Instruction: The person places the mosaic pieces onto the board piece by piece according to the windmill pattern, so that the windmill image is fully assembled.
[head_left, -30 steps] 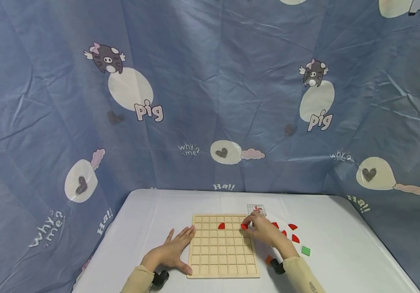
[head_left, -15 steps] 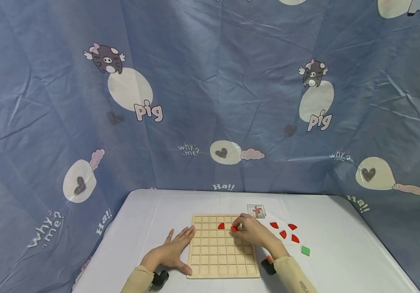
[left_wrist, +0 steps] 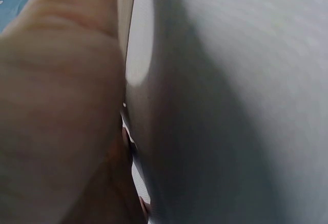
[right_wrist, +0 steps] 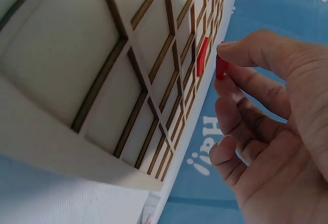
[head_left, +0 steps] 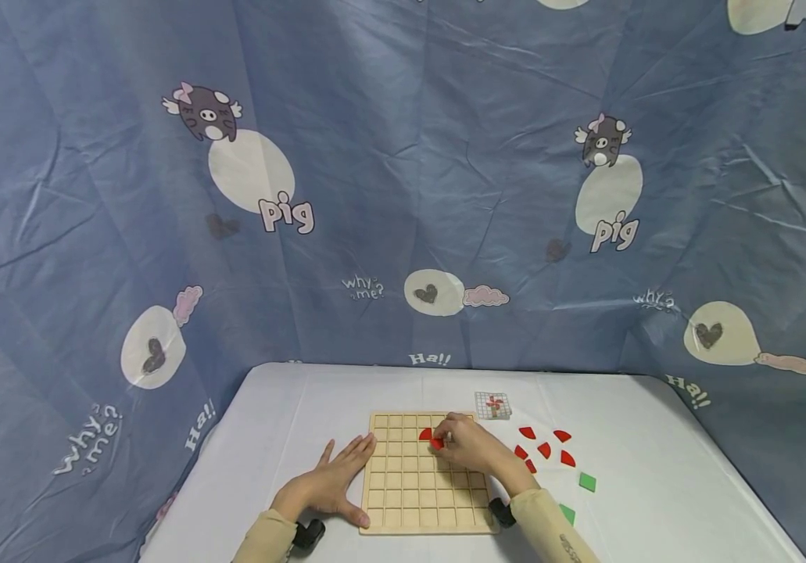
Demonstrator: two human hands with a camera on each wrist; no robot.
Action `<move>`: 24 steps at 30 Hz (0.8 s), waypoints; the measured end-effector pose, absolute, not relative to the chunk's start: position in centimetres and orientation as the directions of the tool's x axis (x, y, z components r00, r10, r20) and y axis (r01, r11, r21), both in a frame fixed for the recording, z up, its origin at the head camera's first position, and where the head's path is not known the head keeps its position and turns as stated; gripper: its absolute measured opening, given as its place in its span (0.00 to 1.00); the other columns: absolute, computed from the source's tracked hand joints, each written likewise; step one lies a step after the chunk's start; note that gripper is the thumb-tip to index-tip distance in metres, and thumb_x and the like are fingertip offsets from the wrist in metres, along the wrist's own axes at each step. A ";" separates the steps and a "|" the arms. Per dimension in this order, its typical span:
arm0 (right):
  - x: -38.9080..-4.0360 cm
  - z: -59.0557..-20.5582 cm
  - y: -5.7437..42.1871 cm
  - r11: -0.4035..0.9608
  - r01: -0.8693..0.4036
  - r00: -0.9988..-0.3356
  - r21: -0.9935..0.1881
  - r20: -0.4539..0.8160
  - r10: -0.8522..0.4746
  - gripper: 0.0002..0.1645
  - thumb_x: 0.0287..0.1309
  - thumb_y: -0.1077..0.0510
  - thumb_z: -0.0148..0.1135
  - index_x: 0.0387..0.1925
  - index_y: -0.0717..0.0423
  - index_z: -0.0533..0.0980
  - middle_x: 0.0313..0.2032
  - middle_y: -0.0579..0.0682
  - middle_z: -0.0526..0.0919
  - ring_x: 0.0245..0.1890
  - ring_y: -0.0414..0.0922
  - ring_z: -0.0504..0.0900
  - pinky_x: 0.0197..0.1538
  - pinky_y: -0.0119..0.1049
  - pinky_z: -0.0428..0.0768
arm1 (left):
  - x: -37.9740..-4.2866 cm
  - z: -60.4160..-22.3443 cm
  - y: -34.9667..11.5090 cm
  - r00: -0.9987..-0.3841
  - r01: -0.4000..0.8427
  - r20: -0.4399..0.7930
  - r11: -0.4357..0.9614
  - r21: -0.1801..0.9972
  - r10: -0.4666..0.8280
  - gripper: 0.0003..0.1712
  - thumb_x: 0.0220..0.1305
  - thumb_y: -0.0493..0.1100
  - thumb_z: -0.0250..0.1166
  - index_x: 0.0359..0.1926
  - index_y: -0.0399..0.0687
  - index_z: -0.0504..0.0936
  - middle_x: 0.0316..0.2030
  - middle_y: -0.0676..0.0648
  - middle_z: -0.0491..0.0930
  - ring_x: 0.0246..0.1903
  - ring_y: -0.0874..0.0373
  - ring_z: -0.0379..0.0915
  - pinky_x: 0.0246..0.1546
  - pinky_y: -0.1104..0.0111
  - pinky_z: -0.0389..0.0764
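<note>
A wooden grid board (head_left: 411,500) of square cells lies on the white table. In one of its upper cells sits a red quarter-circle tile (head_left: 425,434). My right hand (head_left: 471,446) pinches another red quarter-circle tile (right_wrist: 221,67) between thumb and index finger, just above the board and close to the first tile. The other fingers of that hand curl loosely in the right wrist view. My left hand (head_left: 332,481) lies along the board's left edge with fingers spread and straight, touching the rim. The left wrist view shows mostly the hand's underside and shadowed cloth.
Several loose red tiles (head_left: 544,450) lie right of the board, with a green square tile (head_left: 588,482) and a second green tile (head_left: 567,513) nearer the front. Behind the board's right corner is a small pattern card (head_left: 492,405). A blue printed curtain (head_left: 388,195) hangs behind.
My right hand has moved left across the board with the pinched red tile, coming up beside the tile in the grid. The left hand has stayed in place.
</note>
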State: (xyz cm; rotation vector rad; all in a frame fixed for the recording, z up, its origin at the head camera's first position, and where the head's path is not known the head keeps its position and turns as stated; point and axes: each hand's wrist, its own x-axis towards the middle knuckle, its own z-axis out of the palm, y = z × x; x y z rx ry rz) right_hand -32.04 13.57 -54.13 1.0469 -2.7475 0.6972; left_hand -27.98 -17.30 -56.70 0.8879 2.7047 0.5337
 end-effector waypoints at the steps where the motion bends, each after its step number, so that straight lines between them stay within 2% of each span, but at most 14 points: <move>1: -32.0 -54.1 13.4 0.659 -0.653 -0.756 -0.373 0.264 -0.599 0.04 0.55 0.57 0.69 0.33 0.53 0.83 0.35 0.44 0.82 0.33 0.36 0.75 0.37 0.28 0.78 | -28.0 -56.7 -17.3 -0.785 0.519 -0.116 0.749 0.412 0.609 0.78 0.35 0.72 0.73 0.76 0.42 0.40 0.77 0.41 0.38 0.76 0.42 0.34 0.69 0.34 0.31; 5: -32.1 -54.2 12.9 0.666 -0.653 -0.756 -0.360 0.246 -0.607 0.03 0.56 0.56 0.69 0.31 0.51 0.83 0.33 0.43 0.81 0.32 0.35 0.73 0.36 0.28 0.77 | -28.0 -56.6 -17.3 -0.785 0.519 -0.116 0.748 0.413 0.609 0.78 0.35 0.72 0.73 0.76 0.41 0.40 0.77 0.41 0.38 0.76 0.42 0.35 0.69 0.34 0.31; 18: -32.3 -54.2 12.2 0.697 -0.621 -0.776 -0.358 0.154 -0.612 0.06 0.53 0.60 0.69 0.35 0.48 0.82 0.39 0.42 0.79 0.35 0.33 0.74 0.40 0.30 0.79 | -27.9 -56.7 -17.4 -0.784 0.518 -0.122 0.750 0.412 0.609 0.77 0.37 0.72 0.73 0.76 0.42 0.41 0.77 0.42 0.38 0.76 0.42 0.35 0.69 0.34 0.31; 24: -32.4 -54.4 12.1 0.678 -0.642 -0.759 -0.359 0.171 -0.628 0.07 0.52 0.63 0.69 0.33 0.48 0.83 0.37 0.42 0.80 0.35 0.33 0.75 0.40 0.28 0.79 | -27.8 -56.7 -17.5 -0.786 0.512 -0.127 0.752 0.414 0.605 0.76 0.37 0.72 0.73 0.76 0.43 0.41 0.77 0.43 0.38 0.76 0.43 0.34 0.70 0.35 0.30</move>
